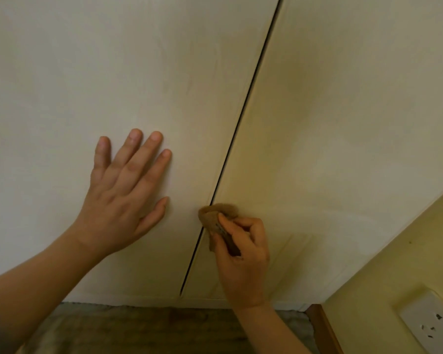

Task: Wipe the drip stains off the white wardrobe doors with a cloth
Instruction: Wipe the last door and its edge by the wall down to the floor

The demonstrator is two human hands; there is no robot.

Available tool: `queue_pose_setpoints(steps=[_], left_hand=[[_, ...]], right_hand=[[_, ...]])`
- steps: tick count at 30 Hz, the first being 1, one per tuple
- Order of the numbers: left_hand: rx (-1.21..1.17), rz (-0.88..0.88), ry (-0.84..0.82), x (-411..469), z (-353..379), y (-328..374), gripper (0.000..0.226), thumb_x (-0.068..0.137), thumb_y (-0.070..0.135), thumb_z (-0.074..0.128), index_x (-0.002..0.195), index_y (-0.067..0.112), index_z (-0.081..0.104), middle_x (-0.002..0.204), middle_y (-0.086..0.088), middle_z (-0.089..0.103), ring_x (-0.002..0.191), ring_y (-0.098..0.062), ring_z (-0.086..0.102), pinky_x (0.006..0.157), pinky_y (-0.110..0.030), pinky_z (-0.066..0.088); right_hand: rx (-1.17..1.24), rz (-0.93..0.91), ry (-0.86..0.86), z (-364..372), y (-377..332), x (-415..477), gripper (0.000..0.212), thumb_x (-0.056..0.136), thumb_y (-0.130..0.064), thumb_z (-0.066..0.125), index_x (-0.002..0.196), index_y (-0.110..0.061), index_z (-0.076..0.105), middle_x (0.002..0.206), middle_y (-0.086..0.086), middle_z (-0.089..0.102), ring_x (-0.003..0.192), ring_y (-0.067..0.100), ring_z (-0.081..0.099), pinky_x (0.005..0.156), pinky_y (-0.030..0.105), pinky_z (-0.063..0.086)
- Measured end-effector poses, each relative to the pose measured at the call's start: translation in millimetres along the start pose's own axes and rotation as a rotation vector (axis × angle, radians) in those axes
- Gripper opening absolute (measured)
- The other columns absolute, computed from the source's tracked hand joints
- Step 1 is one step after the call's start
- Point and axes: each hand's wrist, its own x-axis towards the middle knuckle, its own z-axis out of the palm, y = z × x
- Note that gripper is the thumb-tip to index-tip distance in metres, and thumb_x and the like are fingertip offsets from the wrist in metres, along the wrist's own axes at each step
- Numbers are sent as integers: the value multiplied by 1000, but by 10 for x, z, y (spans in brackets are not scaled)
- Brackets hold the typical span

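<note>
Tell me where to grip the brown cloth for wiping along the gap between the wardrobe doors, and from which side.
Probably best to grip the brown cloth by its bunched lower end, coming from below and the right, as the right hand does now. Its rounded fold sticks out at the top, free to rub the gap, while thumb and fingers pinch the doubled layers.
</note>
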Motion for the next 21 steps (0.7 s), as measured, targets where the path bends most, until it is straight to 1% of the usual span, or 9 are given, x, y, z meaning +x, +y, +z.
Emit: queue_pose_setpoints(steps=[4, 6, 8, 11, 13, 15, 18, 20, 21], left_hand=[[12, -62, 67, 13, 84, 103, 71, 93, 38, 53, 150, 1, 32, 158, -21, 23, 153, -31, 5, 119, -59, 0], [15, -80, 103, 19, 136, 129, 72, 93, 41, 54, 150, 2, 31, 157, -21, 24, 153, -28, 4, 120, -57, -2], [7, -92, 141, 40, 187, 136, 71, 92, 41, 54, 149, 4, 33, 155, -20, 26, 153, -25, 4, 120, -55, -2], [-13, -125, 197, 67, 247, 148, 68, 91, 40, 55, 146, 5, 36, 153, -19, 29, 153, -23, 5, 119, -55, 0], [-22, -126, 190, 39, 246, 149, 67, 91, 39, 54, 146, 5, 36, 153, -19, 29, 153, -24, 5, 119, -56, 0], [-19, -102, 155, 14, 223, 124, 68, 92, 39, 53, 147, 4, 35, 154, -20, 27, 153, -25, 5, 118, -57, -1], [-7, -103, 133, 11, 192, 120, 68, 92, 39, 54, 147, 3, 36, 154, -21, 26, 153, -26, 4, 119, -56, -2], [-10, -135, 148, 31, 194, 170, 69, 92, 40, 55, 147, 2, 37, 154, -21, 27, 153, -26, 4, 119, -55, -2], [-16, -153, 153, 41, 199, 198, 69, 92, 40, 55, 146, 3, 36, 154, -21, 28, 153, -25, 4, 119, -56, -3]], right_hand=[[-62, -73, 152, -134, 109, 345, 42, 83, -6, 72, 122, -14, 63, 110, 11, 57, 98, 23, 57, 77, 35, 56], [-87, -98, 172, -110, 171, 364, 44, 82, -2, 74, 124, -11, 62, 112, 13, 56, 98, 29, 59, 75, 39, 56], [-99, -123, 147, -45, 213, 230, 40, 86, -5, 71, 125, -10, 61, 112, 10, 53, 95, 30, 60, 72, 41, 56], [-132, -148, 66, 87, 300, -113, 39, 88, -13, 70, 126, -16, 59, 104, 6, 52, 89, 24, 59, 66, 38, 55], [-126, -139, -14, 164, 320, -350, 34, 89, -15, 69, 122, -18, 61, 101, 4, 53, 86, 21, 58, 64, 36, 54], [-105, -132, -86, 207, 328, -490, 26, 92, -18, 66, 118, -20, 64, 99, 2, 52, 80, 23, 61, 62, 37, 54], [-88, -131, -188, 140, 311, -496, 21, 92, -21, 66, 113, -18, 70, 97, 1, 54, 77, 22, 61, 60, 35, 53], [-77, -134, -174, -6, 259, -344, 26, 89, -19, 67, 115, -17, 71, 100, 1, 55, 82, 19, 60, 64, 34, 54], [-85, -135, -123, -88, 235, -224, 30, 87, -18, 68, 117, -17, 69, 102, 2, 55, 85, 19, 59, 67, 34, 54]])
